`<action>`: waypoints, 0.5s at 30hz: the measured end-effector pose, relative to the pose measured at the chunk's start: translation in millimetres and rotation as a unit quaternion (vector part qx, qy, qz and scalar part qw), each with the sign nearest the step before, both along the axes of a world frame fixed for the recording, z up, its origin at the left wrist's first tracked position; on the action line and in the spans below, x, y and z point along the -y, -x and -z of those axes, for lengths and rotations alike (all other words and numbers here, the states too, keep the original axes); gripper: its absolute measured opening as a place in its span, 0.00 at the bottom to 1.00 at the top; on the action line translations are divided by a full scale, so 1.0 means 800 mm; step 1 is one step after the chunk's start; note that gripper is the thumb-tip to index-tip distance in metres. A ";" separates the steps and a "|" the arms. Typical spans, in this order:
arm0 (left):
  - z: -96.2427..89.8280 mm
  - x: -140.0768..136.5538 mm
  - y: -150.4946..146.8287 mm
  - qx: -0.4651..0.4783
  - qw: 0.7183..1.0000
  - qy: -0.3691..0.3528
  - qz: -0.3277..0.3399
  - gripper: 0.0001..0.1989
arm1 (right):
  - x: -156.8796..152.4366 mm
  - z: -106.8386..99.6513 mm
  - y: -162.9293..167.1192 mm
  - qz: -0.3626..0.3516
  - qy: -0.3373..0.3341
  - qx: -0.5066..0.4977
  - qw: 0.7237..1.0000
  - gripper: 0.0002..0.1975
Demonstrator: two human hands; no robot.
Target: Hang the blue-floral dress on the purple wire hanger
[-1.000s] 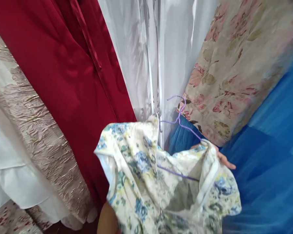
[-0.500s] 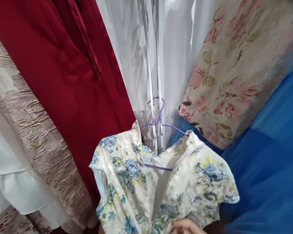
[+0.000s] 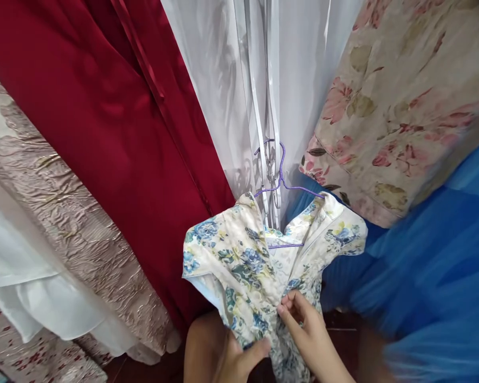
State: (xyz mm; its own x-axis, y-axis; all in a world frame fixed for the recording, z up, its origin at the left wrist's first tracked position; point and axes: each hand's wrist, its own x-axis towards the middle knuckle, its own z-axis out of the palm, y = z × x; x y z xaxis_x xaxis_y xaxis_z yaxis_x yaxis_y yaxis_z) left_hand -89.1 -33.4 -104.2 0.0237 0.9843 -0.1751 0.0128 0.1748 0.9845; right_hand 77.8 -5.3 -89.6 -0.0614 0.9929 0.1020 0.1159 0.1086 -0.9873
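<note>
At the far left hung a white tiered skirt (image 3: 59,303); beside it came a puckered pink brocade panel (image 3: 80,191) with gold glints, then a dark red satin gown (image 3: 112,133) with a narrow sash; next stood pale drapery (image 3: 211,69) with glossy white ribbons (image 3: 274,80). In front of these, at the lower centre, was the cap-sleeved floral garment (image 3: 243,260); its cream cloth carried blue roses, green leaves and yellow touches; pale blue lining showed at the left armhole, and the neckline fell in a deep V. The left hand (image 3: 243,359) lay at its lower front, thumb spread from the fingers; whether it gripped cloth, I cannot tell. A purple hanger (image 3: 281,178) filled the shoulders, its hook up among the ribbons; the right hand (image 3: 307,322), fingers curled nearly closed, pinched the front below the V; rightward hung a beige pink-flowered skirt (image 3: 403,106), then blue tulle (image 3: 455,255).
</note>
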 end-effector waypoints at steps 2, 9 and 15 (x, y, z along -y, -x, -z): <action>0.013 -0.001 0.009 -0.003 1.000 -0.013 -0.024 0.33 | 0.000 0.001 0.003 0.012 -0.018 0.035 0.999 0.08; 0.028 -0.021 0.009 -0.053 0.934 -0.159 -0.314 0.30 | 0.008 0.001 -0.017 0.008 0.003 0.051 0.999 0.17; 0.034 -0.016 -0.042 -0.201 0.893 -0.379 -0.133 0.08 | 0.025 0.001 -0.009 -0.067 0.109 -0.098 0.987 0.22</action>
State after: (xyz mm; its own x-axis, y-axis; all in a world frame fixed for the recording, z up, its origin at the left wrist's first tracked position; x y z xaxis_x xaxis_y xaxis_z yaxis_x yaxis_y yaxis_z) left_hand -55.2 -21.0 -131.0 -0.1441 0.7846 0.6030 0.4499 -0.4908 0.7461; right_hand 85.0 -25.6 -90.1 -0.1945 0.9768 -0.0899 -0.0813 -0.1073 -0.9909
